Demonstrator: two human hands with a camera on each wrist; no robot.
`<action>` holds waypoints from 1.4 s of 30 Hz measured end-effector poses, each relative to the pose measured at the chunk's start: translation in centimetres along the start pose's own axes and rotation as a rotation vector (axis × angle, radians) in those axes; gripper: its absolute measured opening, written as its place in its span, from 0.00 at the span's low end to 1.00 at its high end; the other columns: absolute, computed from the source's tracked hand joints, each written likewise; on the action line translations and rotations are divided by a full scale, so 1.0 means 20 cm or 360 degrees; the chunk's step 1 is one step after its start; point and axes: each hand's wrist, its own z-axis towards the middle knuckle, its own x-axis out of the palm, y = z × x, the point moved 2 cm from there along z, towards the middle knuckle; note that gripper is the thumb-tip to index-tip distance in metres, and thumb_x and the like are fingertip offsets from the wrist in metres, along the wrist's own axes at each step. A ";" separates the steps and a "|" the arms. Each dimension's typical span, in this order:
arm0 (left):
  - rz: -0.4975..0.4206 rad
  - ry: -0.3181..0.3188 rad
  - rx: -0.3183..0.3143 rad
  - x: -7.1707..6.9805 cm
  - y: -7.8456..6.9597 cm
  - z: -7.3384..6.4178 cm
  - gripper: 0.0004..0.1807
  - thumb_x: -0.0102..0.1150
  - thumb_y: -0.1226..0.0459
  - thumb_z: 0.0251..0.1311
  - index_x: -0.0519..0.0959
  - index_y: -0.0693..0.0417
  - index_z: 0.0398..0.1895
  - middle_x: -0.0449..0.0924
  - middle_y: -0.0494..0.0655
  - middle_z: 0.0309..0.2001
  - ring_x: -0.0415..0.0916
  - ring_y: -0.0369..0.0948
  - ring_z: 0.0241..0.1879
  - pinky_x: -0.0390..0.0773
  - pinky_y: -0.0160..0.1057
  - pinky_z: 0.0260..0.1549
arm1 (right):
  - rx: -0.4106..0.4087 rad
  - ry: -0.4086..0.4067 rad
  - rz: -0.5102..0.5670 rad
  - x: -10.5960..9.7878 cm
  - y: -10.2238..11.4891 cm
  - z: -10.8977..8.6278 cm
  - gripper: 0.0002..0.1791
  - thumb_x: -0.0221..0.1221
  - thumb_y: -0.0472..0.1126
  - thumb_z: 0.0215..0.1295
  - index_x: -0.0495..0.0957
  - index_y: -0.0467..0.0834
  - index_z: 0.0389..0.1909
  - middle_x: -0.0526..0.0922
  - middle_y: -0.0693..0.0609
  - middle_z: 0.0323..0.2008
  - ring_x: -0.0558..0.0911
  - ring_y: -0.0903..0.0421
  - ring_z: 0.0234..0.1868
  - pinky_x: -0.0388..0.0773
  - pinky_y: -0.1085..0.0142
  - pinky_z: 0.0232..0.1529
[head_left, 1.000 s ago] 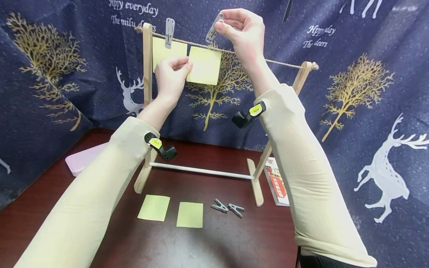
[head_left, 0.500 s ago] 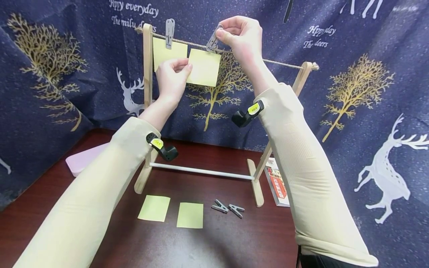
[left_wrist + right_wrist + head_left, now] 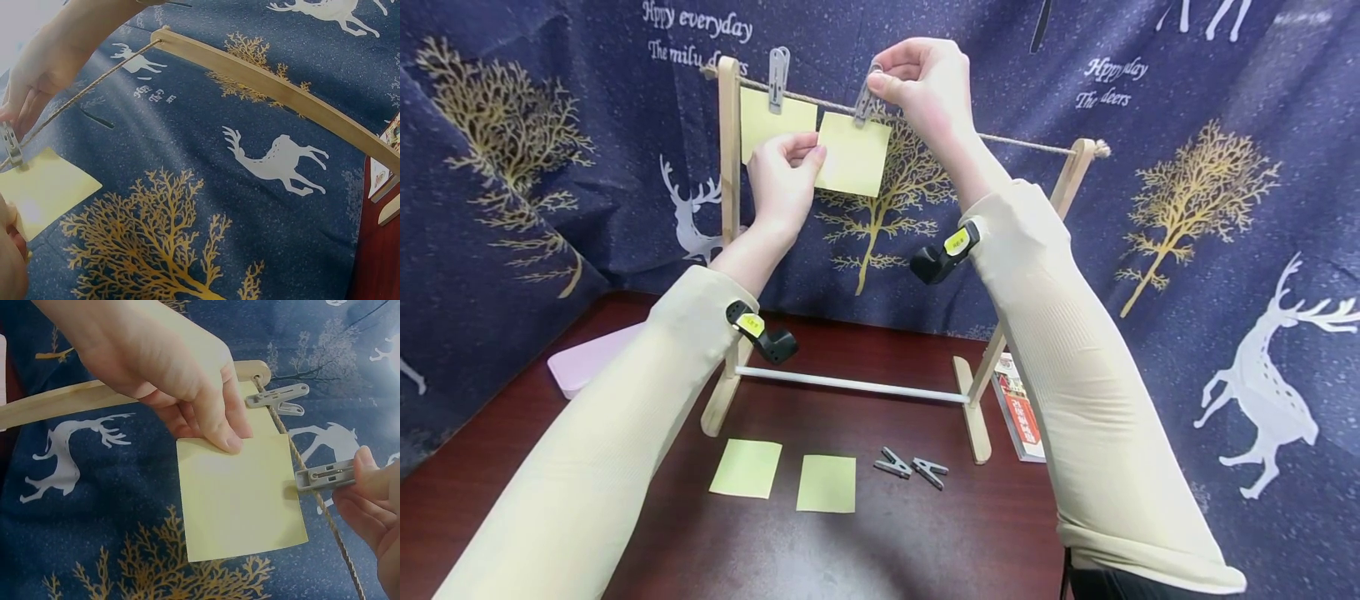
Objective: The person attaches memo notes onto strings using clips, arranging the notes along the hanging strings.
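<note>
My left hand [image 3: 784,179] pinches the left edge of a yellow sticky note [image 3: 854,157], which hangs just below the rope [image 3: 985,137]. In my right hand [image 3: 928,87] a grey clothespin [image 3: 865,98] is pinched at its handle end. Its tip overlaps the note's top edge at the rope, as the right wrist view shows with the clothespin [image 3: 325,475] and the note [image 3: 240,500]. Left of it, a second clothespin [image 3: 778,79] holds another sticky note [image 3: 775,117] on the rope, partly behind my left hand.
The wooden rack [image 3: 730,150] carries the rope. On the dark red table [image 3: 760,550] lie two sticky notes [image 3: 747,468], two clothespins [image 3: 892,462], a pink case [image 3: 591,358] at left and a booklet [image 3: 1019,412] at right. A patterned blue cloth [image 3: 647,242] hangs behind.
My right hand has come down and left with the clothespin, from above the rope to the note's top edge. My left hand keeps its pinch, the note slightly lower.
</note>
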 end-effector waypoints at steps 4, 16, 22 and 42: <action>0.0041 0.0008 0.0016 0.00 0.00 0.00 0.14 0.58 0.66 0.66 0.82 0.61 0.52 0.85 0.54 0.50 0.82 0.42 0.45 0.73 0.27 0.44 | 0.0042 0.0021 -0.0058 0.00 -0.01 0.00 0.13 0.67 0.40 0.59 0.84 0.41 0.45 0.89 0.51 0.40 0.81 0.66 0.34 0.76 0.73 0.43; 0.0100 0.0013 0.0060 0.00 0.00 -0.02 0.14 0.58 0.66 0.66 0.82 0.62 0.52 0.85 0.55 0.50 0.82 0.45 0.45 0.74 0.29 0.46 | 0.0083 0.0054 -0.0102 0.01 -0.02 -0.01 0.12 0.66 0.39 0.61 0.84 0.40 0.44 0.89 0.50 0.41 0.82 0.64 0.34 0.79 0.73 0.43; 0.0100 0.0006 0.0065 0.00 0.01 -0.01 0.14 0.58 0.66 0.66 0.82 0.62 0.52 0.85 0.55 0.50 0.82 0.44 0.44 0.72 0.26 0.43 | 0.0067 0.0112 -0.0149 0.02 -0.02 -0.01 0.13 0.64 0.39 0.63 0.83 0.40 0.47 0.88 0.49 0.43 0.83 0.62 0.36 0.79 0.73 0.44; 0.0096 0.0063 0.0086 -0.01 0.01 -0.03 0.15 0.59 0.63 0.66 0.82 0.61 0.52 0.85 0.54 0.50 0.82 0.42 0.44 0.74 0.30 0.45 | 0.0002 0.0148 -0.0088 0.02 -0.01 -0.05 0.26 0.63 0.42 0.65 0.74 0.44 0.63 0.80 0.49 0.60 0.80 0.61 0.59 0.73 0.76 0.56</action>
